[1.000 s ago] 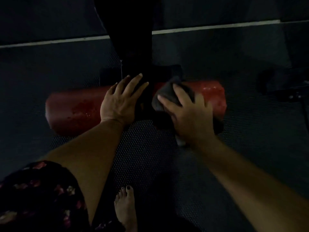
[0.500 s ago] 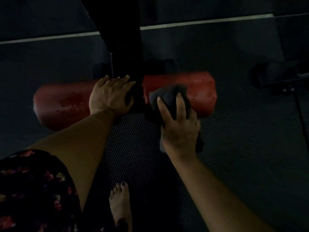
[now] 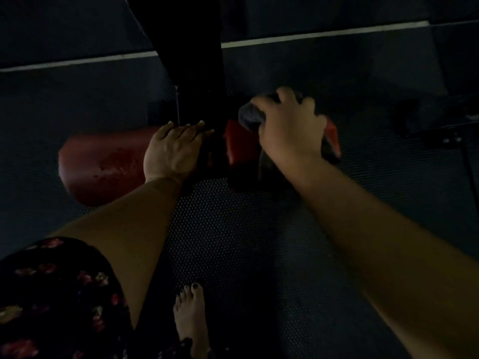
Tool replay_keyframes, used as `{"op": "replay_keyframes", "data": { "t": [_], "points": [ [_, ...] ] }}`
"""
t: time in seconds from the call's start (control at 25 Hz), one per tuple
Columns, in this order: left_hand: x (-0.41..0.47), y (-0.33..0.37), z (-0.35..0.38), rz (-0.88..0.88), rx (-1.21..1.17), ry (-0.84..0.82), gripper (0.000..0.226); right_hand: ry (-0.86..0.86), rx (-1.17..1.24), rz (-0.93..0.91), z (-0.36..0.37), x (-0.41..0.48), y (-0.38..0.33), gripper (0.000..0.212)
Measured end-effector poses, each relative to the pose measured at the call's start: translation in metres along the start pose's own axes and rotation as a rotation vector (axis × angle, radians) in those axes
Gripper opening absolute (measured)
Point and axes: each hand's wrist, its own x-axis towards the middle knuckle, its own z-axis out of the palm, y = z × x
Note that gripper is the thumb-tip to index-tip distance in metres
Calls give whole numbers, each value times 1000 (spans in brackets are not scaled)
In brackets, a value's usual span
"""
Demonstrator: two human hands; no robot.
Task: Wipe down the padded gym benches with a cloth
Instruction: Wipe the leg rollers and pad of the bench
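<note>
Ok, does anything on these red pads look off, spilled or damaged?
Yes. The left red pad has a speckled, shiny patch beside the left hand, like droplets or scuffs; the light is too dim to tell which. The right hand grips the cloth on the right red pad, where nothing stands out.

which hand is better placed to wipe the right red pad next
Right. The right hand grips the cloth on top of the right pad, so it can likely wipe at once. The left hand lies flat on the left pad, beyond the black post, holding nothing.
</note>
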Motion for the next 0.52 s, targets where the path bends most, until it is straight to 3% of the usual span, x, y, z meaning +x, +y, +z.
{"op": "replay_keyframes", "data": {
  "t": [0.12, 0.32, 0.52],
  "points": [
    [0, 0, -1, -6, -26, 15, 60, -100, 42, 63, 0, 31, 5, 42],
    [-2, 1, 1, 2, -33, -1, 54, 209, 24, 41, 23, -1, 16, 56],
    [2, 2, 2, -8, -49, 20, 57, 404, 69, 36, 37, 2, 14, 53]
  ]
}}
